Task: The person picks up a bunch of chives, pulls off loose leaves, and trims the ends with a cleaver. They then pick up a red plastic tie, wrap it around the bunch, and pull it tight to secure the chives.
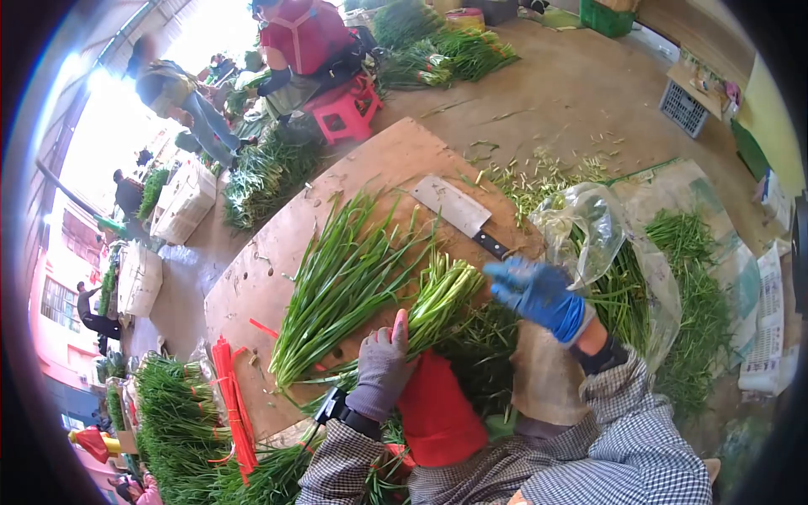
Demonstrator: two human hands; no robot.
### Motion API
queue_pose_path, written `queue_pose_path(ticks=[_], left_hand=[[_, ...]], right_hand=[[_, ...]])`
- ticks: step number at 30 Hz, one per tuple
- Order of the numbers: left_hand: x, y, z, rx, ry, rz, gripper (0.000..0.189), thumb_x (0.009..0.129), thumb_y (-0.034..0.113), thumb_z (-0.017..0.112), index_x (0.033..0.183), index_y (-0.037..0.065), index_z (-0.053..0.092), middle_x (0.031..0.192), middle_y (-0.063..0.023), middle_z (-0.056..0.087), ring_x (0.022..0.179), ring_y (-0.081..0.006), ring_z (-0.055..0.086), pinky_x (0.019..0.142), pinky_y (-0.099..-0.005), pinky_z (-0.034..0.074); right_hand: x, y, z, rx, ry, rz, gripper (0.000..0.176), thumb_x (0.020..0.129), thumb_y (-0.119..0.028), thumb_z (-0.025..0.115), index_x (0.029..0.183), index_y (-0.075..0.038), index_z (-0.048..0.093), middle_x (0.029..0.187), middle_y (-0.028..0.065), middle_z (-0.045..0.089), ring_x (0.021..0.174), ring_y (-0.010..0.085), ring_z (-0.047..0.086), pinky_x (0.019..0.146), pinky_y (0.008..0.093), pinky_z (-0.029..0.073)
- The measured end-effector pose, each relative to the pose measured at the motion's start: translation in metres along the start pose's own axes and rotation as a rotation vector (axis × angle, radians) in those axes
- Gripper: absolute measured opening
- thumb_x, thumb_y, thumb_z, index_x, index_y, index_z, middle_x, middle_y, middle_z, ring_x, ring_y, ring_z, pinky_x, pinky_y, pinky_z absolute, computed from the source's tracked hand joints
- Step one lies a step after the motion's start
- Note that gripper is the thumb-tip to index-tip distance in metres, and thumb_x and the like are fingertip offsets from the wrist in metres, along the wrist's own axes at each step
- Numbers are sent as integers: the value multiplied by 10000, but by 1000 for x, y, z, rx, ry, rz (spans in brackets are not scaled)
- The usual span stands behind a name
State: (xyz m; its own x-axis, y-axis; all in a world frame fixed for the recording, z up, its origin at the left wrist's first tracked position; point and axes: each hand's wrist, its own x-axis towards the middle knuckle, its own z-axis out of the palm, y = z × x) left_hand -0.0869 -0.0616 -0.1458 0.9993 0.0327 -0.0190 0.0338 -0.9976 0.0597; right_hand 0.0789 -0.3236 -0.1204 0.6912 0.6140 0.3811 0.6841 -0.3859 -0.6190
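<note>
My left hand [380, 366], in a grey glove with a bare thumb tip, curls against a bunch of green chives [446, 290] whose pale cut ends point up and right. Part of its grip is hidden by the hand. A larger spread of chives [345, 286] lies beside it on the wooden board [252, 295]. My right hand [539, 295], in a blue glove, is held out with fingers extended and nothing in it. Just above that hand a cleaver [459, 210] rests flat, its black handle towards the fingers.
Red ties [234, 404] lie at the board's left edge. A clear plastic bag [652, 295] of greens stands at right, near loose greens [690, 261] on a sheet. Cut stem bits [547, 177] litter the floor. Beyond the board, a person [307, 38] sits by a pink stool [347, 109].
</note>
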Motion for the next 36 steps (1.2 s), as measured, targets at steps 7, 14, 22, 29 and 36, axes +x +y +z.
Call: queue_pose_path(ticks=[7,14,22,29,36], left_hand=[[-15,-2,-19,-249,145,51,935,696,254,772,1469,46,290,1010,-148,573,958,-332,569,859,-456,449],[-47,24,-58,-192,350,115,894,702,237,761,1454,27,325,1036,-150,571,1005,-350,549,935,-460,427],[-90,65,-54,-363,350,122,809,758,258,771,1404,-23,372,1210,-198,561,1099,-385,556,962,-476,451],[-133,-26,12,-585,117,-332,614,839,258,712,1338,-15,479,1182,-215,615,1093,-312,599,912,-397,478],[-130,-54,20,-788,98,-397,573,894,117,652,1402,-8,417,771,13,606,656,-47,535,571,-220,458]], right_hand=[[-74,-70,59,504,-370,158,461,816,-399,733,1055,-9,677,885,150,684,829,287,665,762,350,524],[-46,-97,112,738,-189,143,679,759,-305,811,1309,-20,533,1193,138,637,986,224,663,864,343,527],[-29,-119,60,1414,250,308,480,795,-20,730,1237,63,561,1222,165,626,929,219,683,804,356,584],[-59,-102,-91,1203,697,248,496,774,-116,770,1204,52,588,942,112,694,743,164,673,666,278,576],[-146,-38,-221,203,922,272,394,781,-97,760,1125,48,636,972,117,704,775,164,676,690,282,553]])
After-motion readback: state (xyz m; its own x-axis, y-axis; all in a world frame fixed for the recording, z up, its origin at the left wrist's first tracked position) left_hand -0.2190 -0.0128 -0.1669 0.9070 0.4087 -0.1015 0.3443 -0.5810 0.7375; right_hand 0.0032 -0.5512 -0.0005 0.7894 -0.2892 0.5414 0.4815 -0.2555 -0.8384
